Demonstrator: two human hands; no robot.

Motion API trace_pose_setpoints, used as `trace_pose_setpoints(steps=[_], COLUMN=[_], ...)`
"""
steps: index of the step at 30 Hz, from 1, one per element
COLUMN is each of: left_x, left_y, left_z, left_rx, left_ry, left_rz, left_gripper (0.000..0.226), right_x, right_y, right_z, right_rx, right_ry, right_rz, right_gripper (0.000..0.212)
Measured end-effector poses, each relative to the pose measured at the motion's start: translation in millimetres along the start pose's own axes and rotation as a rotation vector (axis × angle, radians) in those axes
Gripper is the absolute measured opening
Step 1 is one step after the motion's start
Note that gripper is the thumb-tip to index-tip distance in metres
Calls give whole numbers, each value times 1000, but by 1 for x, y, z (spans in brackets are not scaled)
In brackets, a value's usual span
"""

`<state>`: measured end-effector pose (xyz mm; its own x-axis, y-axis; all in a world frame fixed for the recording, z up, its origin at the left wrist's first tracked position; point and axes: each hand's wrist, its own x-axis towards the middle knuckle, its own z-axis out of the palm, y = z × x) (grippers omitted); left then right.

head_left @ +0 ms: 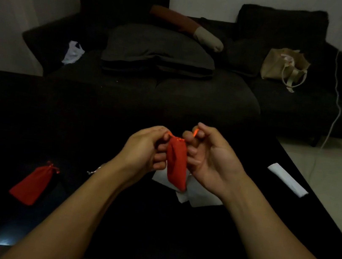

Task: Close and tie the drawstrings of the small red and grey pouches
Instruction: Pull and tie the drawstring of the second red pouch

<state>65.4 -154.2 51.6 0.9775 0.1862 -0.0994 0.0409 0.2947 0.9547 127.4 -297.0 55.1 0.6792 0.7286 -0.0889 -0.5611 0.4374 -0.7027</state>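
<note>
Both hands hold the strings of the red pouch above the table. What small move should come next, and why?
Probably pull the two strings apart a little more. The left hand and right hand each pinch a string at the gathered neck of the hanging red pouch, and no knot shows yet.

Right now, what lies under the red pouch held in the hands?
Under the held red pouch, white paper lies on the dark table. The pouch and both hands cover part of it, so its full shape stays hidden.

Left hand (143,147), right hand (210,157) pinch red pouch (177,163) drawstrings
</note>
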Motion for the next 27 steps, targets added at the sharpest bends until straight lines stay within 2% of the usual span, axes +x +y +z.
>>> trace_pose_setpoints(steps=[3, 5, 8, 12, 15, 17, 20, 24, 27], left_x=[-2, -6, -10, -9, -9, -8, -8, -10, -11], left_y=[-2, -2, 0, 1, -1, -4, -5, -3, -3], left_z=[4, 3, -3, -4, -4, -8, -13, -17, -14], left_rx=[105, 256, 418, 410, 390, 445, 521, 572, 447], left_ry=[16, 38, 10, -28, -48, -6, 50, 44, -9], left_rz=[-50, 68, 223, 265, 287, 338, 428, 449, 379], left_gripper=[40, 43, 48, 47, 40, 37, 32, 25, 23], right_x=[3, 2, -2, -2, -2, -3, -6, -9, -9], right_y=[8, 6, -6, -10, -5, -7, -12, -17, -18], right_z=[2, 3, 5, 10, 9, 4, -6, -13, -12], right_rx=[-82, -85, -122, -337, -594, -798, -1047, -1216, -1220], right_ry=[-36, -24, 97, 165, 142, 115, 68, 26, -14], right_rz=[11, 9, -35, -160, -149, -154, -207, -206, -180], right_gripper=[26, 25, 29, 31, 23, 17, 22, 15, 15])
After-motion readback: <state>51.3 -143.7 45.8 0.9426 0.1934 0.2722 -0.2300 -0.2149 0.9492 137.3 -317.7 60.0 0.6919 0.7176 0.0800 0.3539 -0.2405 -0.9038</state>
